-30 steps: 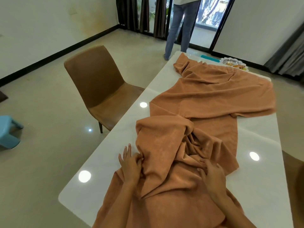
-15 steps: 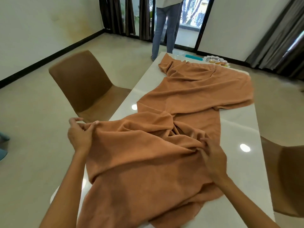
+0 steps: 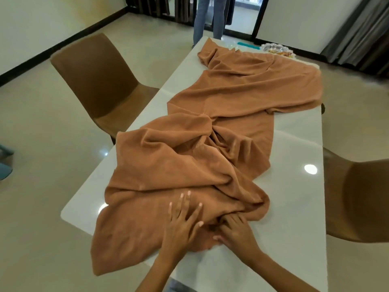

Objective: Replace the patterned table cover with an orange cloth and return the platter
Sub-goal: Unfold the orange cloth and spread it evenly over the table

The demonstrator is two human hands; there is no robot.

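An orange cloth (image 3: 221,127) lies crumpled along the white table (image 3: 294,186), from the far end to the near edge, with its near left corner hanging over the side. My left hand (image 3: 183,218) lies flat on the cloth with fingers spread. Just to its right, my right hand (image 3: 233,230) has its fingers dug into a fold of the cloth near the front edge. The clear platter (image 3: 277,50) with food stands at the far right corner of the table, partly behind the cloth.
A brown chair (image 3: 99,81) stands left of the table and another brown chair (image 3: 362,199) at the right. A person in jeans (image 3: 208,17) stands beyond the far end. A teal strip (image 3: 248,45) lies near the platter. A blue stool (image 3: 5,163) sits at the left edge.
My left hand let go of the cloth edge it held out to the left and came down flat on the cloth near me. My right hand moved toward me along the folds.
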